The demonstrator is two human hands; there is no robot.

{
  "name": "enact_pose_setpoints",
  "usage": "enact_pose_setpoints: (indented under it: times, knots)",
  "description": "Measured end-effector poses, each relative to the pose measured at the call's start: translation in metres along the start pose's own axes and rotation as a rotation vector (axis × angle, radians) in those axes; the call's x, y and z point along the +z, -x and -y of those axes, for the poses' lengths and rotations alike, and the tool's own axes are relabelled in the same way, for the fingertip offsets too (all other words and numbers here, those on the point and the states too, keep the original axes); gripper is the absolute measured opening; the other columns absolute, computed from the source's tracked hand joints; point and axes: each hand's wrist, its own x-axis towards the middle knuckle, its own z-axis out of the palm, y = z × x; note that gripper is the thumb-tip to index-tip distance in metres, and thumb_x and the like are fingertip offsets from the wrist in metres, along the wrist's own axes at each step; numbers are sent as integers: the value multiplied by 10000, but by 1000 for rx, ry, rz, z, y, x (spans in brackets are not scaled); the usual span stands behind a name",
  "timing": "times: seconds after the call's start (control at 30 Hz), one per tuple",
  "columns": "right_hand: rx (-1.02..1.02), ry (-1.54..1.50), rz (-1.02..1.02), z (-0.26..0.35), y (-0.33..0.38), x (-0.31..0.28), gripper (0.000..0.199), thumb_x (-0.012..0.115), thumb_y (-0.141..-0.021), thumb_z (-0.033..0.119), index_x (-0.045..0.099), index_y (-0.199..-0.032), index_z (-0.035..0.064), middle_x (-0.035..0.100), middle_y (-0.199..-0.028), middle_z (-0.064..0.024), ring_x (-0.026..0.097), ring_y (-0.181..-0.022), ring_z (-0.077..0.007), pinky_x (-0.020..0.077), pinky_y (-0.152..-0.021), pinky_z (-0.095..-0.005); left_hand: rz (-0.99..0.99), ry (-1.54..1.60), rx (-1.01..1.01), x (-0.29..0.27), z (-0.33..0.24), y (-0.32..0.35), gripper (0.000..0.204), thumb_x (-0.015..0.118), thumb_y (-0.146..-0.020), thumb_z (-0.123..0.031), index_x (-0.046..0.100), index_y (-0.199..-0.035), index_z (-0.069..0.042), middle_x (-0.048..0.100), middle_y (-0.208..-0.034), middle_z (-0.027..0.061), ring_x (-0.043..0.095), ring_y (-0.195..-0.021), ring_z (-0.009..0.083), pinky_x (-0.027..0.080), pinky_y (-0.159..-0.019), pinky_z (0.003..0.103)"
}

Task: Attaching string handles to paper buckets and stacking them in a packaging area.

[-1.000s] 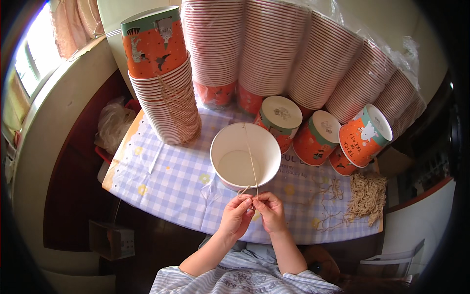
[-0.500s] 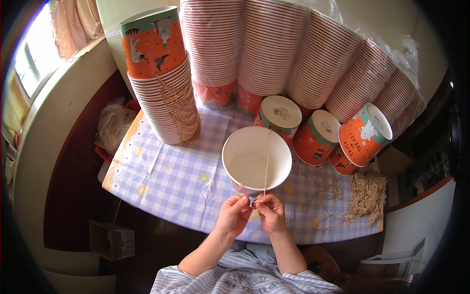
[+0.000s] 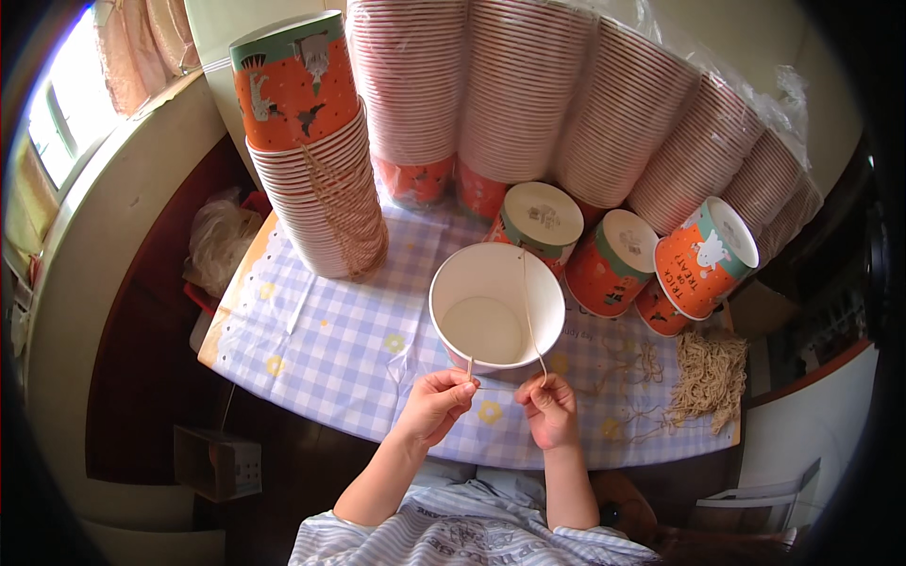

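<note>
A white-lined paper bucket stands open side up on the table in front of me, tilted slightly so its inside shows. A thin tan string is attached near its far rim and runs across the opening to my right hand. The fingers of that hand are pinched on it beyond the near rim. My left hand pinches a short length of string at the near rim, to the left. A thin stretch of string seems to span the gap between the hands.
A tall stack of nested buckets with string loops hanging on it stands at the left. Plastic-wrapped bucket stacks line the back. Several upside-down orange buckets sit at the right, near a string bundle on the checked tablecloth.
My hands have moved apart, the left one leftward and the right one rightward. The string across the opening now slants and bows to the right.
</note>
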Motion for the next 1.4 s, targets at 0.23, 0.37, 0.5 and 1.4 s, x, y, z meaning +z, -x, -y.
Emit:
enact_pose_setpoints:
  times: [0.23,0.37,0.5,1.4]
  knots:
    - [-329,917,-359,-7,5,19,246,631,-723,38,519,-941,9,489,-994,-85,490,-856,-152,411,-738,-278,31,-298,61,-3,-7,0,47,646,-760,-48,620,-792,-26,582,-810,13,507,-695,71,380,-561,185]
    - [-560,1363,16,3,2,45,302,626,-682,15,568,-975,58,531,-955,-90,502,-845,-244,404,-753,-330,55,-412,159,-4,-8,1,41,634,-762,-20,614,-796,-10,571,-850,22,529,-745,83,427,-619,205]
    - [-533,1378,136,3,-8,59,299,629,-683,6,589,-975,62,567,-960,-71,535,-838,-230,421,-745,-320,56,-464,209,-2,-9,6,34,617,-777,-18,609,-802,3,552,-871,25,530,-757,80,445,-618,205]
    - [-747,1629,39,-12,-5,58,183,684,-603,49,581,-744,104,584,-763,13,551,-680,-168,387,-667,-322,-176,-733,405,6,4,14,64,633,-757,-57,607,-805,-23,560,-770,24,516,-683,63,403,-538,172]
